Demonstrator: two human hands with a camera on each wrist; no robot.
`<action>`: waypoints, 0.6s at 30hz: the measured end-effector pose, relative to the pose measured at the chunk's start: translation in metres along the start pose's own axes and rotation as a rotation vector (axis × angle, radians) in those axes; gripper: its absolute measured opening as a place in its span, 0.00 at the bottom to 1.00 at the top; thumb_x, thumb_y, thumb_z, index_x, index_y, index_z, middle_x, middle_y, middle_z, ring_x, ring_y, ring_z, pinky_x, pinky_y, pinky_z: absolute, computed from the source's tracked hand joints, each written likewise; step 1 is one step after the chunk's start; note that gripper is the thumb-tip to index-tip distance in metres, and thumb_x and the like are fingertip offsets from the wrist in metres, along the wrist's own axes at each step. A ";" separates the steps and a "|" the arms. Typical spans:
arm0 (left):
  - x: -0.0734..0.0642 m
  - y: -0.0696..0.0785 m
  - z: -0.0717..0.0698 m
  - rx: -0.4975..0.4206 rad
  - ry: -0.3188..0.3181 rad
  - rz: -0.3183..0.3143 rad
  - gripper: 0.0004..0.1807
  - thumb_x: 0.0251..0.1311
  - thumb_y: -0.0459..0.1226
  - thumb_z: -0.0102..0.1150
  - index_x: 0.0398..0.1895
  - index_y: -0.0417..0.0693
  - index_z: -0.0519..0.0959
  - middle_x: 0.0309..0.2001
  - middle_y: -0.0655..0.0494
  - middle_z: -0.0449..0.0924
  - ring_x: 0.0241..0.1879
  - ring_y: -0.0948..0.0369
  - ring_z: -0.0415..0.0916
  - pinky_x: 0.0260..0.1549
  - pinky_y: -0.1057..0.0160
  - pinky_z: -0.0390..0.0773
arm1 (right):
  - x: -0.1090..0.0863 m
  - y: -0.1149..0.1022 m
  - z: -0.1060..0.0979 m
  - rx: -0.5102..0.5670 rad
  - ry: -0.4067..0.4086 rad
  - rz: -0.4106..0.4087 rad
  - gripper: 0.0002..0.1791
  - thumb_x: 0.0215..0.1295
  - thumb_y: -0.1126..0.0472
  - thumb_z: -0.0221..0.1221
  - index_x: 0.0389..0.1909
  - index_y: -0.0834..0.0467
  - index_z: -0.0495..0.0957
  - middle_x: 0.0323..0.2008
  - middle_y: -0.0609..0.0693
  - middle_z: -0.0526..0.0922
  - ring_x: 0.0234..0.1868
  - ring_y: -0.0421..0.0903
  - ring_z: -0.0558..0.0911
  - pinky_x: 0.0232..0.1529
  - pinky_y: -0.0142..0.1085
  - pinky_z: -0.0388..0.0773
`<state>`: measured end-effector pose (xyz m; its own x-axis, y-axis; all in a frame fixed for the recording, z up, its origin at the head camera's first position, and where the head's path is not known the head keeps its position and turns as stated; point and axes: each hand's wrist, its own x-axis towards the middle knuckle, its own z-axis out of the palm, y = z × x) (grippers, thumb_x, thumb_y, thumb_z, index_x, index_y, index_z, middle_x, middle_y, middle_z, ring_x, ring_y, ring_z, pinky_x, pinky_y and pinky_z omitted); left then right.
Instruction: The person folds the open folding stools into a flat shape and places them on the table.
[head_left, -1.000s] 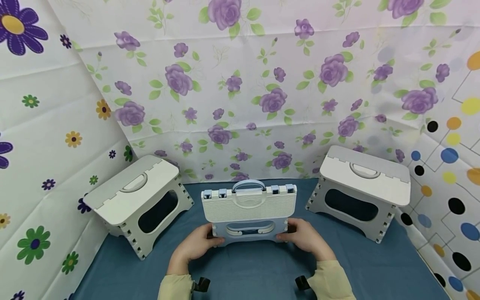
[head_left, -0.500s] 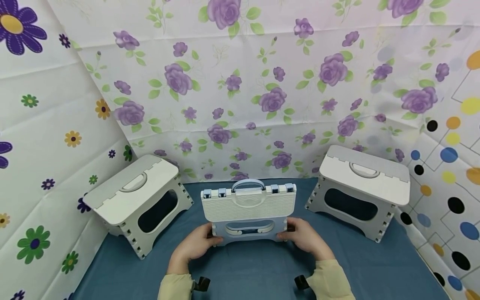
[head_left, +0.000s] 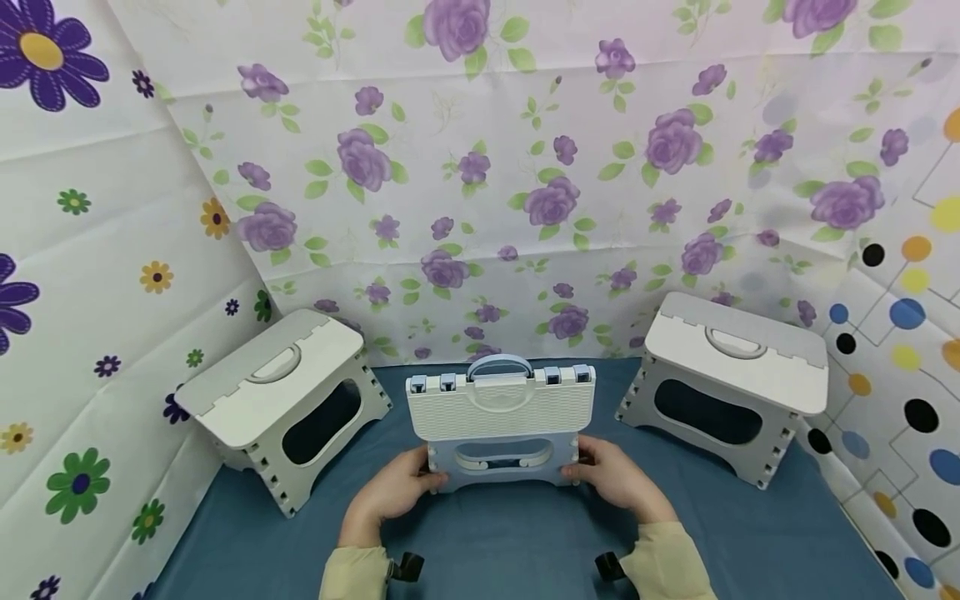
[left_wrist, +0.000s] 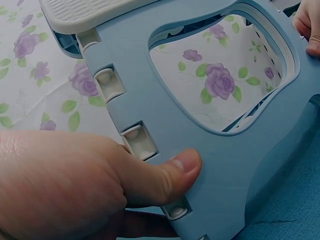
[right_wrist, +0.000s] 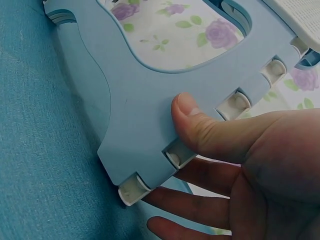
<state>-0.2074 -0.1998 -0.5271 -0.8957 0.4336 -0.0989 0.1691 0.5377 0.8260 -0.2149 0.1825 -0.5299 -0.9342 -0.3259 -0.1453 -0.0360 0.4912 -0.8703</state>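
A blue-and-white folding step stool [head_left: 501, 414] stands upright in the middle of the head view, partly folded. Its white textured seat panel hangs in front, above the blue leg panel [left_wrist: 220, 165] with a wide cut-out. A blue carry handle [head_left: 500, 363] arches over the top. My left hand [head_left: 393, 486] grips the leg panel's left edge, thumb pressed on the front face below the cut-out. On the opposite edge my right hand [head_left: 617, 478] holds the panel, thumb in front. In the right wrist view its fingers [right_wrist: 192, 202] reach behind the hinged edge.
Two light grey-white folding stools stand unfolded, one at the left [head_left: 273, 392] and one at the right [head_left: 731, 379], both angled inward. A blue cloth [head_left: 510, 542] covers the table. Floral and dotted fabric walls [head_left: 480, 167] enclose the back and sides.
The middle stool's top and seat panel have risen very slightly, while its legs stay put. Both hands keep their hold. The head view has shifted a little.
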 end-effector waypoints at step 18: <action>0.000 0.000 0.005 -0.034 0.059 0.014 0.28 0.76 0.37 0.64 0.74 0.38 0.70 0.65 0.41 0.80 0.62 0.46 0.79 0.56 0.43 0.80 | -0.007 -0.004 -0.001 -0.021 -0.025 0.035 0.27 0.74 0.56 0.69 0.69 0.62 0.78 0.55 0.53 0.86 0.54 0.51 0.83 0.56 0.55 0.81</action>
<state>-0.2049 -0.1963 -0.5304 -0.9163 0.3967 -0.0555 0.1681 0.5064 0.8457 -0.2084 0.1836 -0.5244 -0.9258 -0.3282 -0.1873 -0.0114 0.5196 -0.8543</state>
